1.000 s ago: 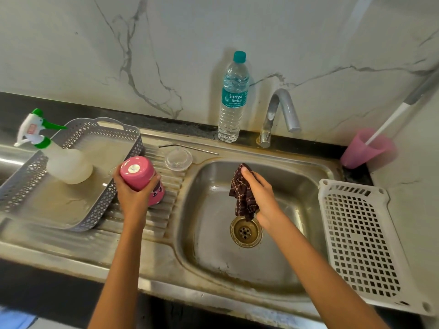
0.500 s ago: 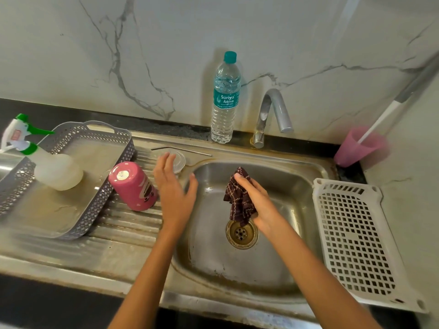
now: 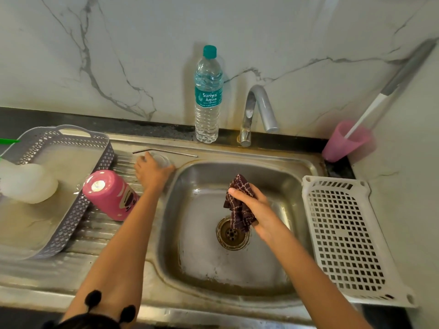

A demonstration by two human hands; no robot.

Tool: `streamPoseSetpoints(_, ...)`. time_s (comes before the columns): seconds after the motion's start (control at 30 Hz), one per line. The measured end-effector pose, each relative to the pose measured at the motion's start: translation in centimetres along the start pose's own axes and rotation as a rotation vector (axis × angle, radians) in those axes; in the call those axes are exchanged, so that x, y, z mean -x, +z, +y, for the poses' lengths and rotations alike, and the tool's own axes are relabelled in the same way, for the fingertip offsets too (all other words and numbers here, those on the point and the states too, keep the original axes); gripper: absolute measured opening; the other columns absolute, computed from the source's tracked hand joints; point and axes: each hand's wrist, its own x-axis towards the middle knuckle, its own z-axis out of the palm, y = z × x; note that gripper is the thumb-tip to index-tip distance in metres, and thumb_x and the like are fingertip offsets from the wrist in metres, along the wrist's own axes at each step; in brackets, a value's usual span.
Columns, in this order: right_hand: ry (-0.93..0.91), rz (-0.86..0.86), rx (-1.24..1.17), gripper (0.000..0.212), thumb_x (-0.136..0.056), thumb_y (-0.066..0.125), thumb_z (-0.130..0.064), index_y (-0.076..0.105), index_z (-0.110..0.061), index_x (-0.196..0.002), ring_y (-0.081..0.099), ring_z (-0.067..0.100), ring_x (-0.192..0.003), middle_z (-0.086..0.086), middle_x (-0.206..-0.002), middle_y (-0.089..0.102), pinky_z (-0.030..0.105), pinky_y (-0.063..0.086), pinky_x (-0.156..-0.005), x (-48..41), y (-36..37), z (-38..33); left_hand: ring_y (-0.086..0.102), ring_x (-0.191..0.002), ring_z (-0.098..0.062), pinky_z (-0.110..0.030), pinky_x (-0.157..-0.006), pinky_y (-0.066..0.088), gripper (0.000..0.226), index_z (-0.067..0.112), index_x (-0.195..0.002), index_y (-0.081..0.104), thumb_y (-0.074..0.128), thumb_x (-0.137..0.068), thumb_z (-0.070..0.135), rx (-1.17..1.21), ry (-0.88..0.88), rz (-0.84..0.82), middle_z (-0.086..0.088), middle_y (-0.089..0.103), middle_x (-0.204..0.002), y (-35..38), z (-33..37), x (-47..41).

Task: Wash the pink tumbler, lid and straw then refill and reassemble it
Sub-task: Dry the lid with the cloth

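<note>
The pink tumbler (image 3: 110,194) stands upside down on the ribbed drainboard, leaning against the grey basket (image 3: 71,186). My left hand (image 3: 152,172) lies over the clear lid (image 3: 164,160) on the drainboard, fingers curled around its rim. The metal straw (image 3: 166,151) lies just behind the lid. My right hand (image 3: 254,207) grips a dark brown checked cloth (image 3: 237,210) over the sink basin (image 3: 202,257), above the drain (image 3: 231,232).
A water bottle (image 3: 207,96) stands at the back beside the tap (image 3: 256,112). A white perforated tray (image 3: 346,238) sits right of the basin. A pink cup (image 3: 344,143) holds a brush. A spray bottle (image 3: 26,181) lies in the grey basket.
My left hand let go of the tumbler, which now rests upside down on the drainboard, and moved back-right onto the clear lid. My right hand keeps holding the cloth over the drain.
</note>
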Motion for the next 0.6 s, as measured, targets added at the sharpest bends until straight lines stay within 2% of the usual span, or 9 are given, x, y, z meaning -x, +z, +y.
streamPoseSetpoints(0.07,-0.01,0.021,0.027,0.04,-0.077,0.079,-0.016,0.063,-0.024,-0.113,0.07,0.011,-0.08,0.002,-0.101,0.071,0.023,0.055,-0.064,0.0,-0.1,0.3,0.028,-0.136,-0.036,-0.048,-0.11,0.031,0.085,0.008,-0.145,0.031,0.073,-0.08,0.041,0.116,-0.021,0.003,-0.021,0.031,-0.146,-0.6,0.4,0.8)
streamPoseSetpoints(0.13,-0.026,0.042,0.035,0.045,-0.079,0.077,-0.014,0.061,-0.024,-0.12,0.07,0.014,-0.086,0.003,-0.104,0.071,0.024,0.054,-0.064,-0.1,-0.2,0.6,0.036,-0.132,-0.032,-0.045,-0.105,0.038,0.077,0.014,-0.145,0.033,0.069,-0.083,0.042,0.417,-0.058,-0.085,-0.015,0.035,-0.146,-1.5,1.0,2.6)
streamPoseSetpoints(0.23,-0.032,0.063,-0.013,0.047,-0.08,0.075,-0.013,0.06,-0.022,-0.124,0.07,0.021,-0.094,0.004,-0.104,0.073,0.037,0.058,-0.08,-0.1,-0.2,1.1,0.049,-0.119,-0.025,-0.037,-0.087,0.049,0.064,0.018,-0.138,0.043,0.065,-0.085,0.045,0.978,-0.185,-0.444,-0.009,0.045,-0.135,-2.8,1.7,6.8)
streamPoseSetpoints(0.3,-0.038,0.057,-0.028,0.046,-0.08,0.076,-0.014,0.062,-0.022,-0.122,0.07,0.024,-0.095,0.003,-0.101,0.074,0.044,0.056,-0.089,0.2,0.0,1.1,0.051,-0.116,-0.028,-0.04,-0.083,0.052,0.074,0.015,-0.135,0.048,0.074,-0.074,0.047,1.27,-0.272,-0.638,-0.012,0.046,-0.132,-2.5,1.4,9.3)
streamPoseSetpoints(0.37,-0.061,0.042,-0.021,0.042,-0.08,0.075,-0.014,0.063,-0.023,-0.12,0.071,0.023,-0.094,0.003,-0.099,0.074,0.042,0.056,-0.087,0.7,0.2,1.0,0.054,-0.112,-0.033,-0.045,-0.08,0.054,0.084,0.014,-0.138,0.048,0.078,-0.068,0.049,1.491,-0.34,-0.766,-0.015,0.048,-0.132,-1.1,1.0,11.1)
streamPoseSetpoints(0.43,-0.092,0.04,-0.03,0.039,-0.081,0.075,-0.013,0.063,-0.023,-0.117,0.071,0.021,-0.09,0.002,-0.097,0.074,0.039,0.057,-0.084,1.3,0.4,0.8,0.062,-0.102,-0.031,-0.039,-0.074,0.057,0.07,0.01,-0.133,0.051,0.067,-0.079,0.051,1.582,-0.406,-0.864,-0.016,0.056,-0.12,0.3,1.0,12.6)
streamPoseSetpoints(0.5,-0.128,0.05,-0.034,0.037,-0.082,0.074,-0.012,0.063,-0.022,-0.116,0.071,0.016,-0.085,0.001,-0.094,0.074,0.034,0.058,-0.079,1.8,0.2,0.6,0.065,-0.085,-0.024,-0.029,-0.06,0.056,0.059,0.009,-0.115,0.058,0.062,-0.082,0.058,1.558,-0.394,-0.952,-0.013,0.061,-0.104,1.2,1.1,13.7)
streamPoseSetpoints(0.53,-0.151,0.06,-0.032,0.036,-0.082,0.073,-0.012,0.063,-0.022,-0.114,0.072,0.013,-0.081,-0.001,-0.092,0.074,0.03,0.058,-0.075,2.2,0.0,0.6,0.063,-0.078,-0.022,-0.026,-0.054,0.053,0.062,0.01,-0.109,0.061,0.062,-0.08,0.065,1.551,-0.38,-0.995,-0.011,0.062,-0.098,1.6,1.2,14.2)
streamPoseSetpoints(0.6,-0.188,0.076,-0.042,0.031,-0.083,0.072,-0.01,0.064,-0.021,-0.111,0.072,0.009,-0.075,-0.004,-0.086,0.074,0.024,0.057,-0.067,2.9,-0.3,0.5,0.061,-0.074,-0.021,-0.025,-0.051,0.05,0.072,0.009,-0.108,0.062,0.059,-0.076,0.073,1.563,-0.416,-1.027,-0.009,0.063,-0.094,2.1,1.5,14.9)
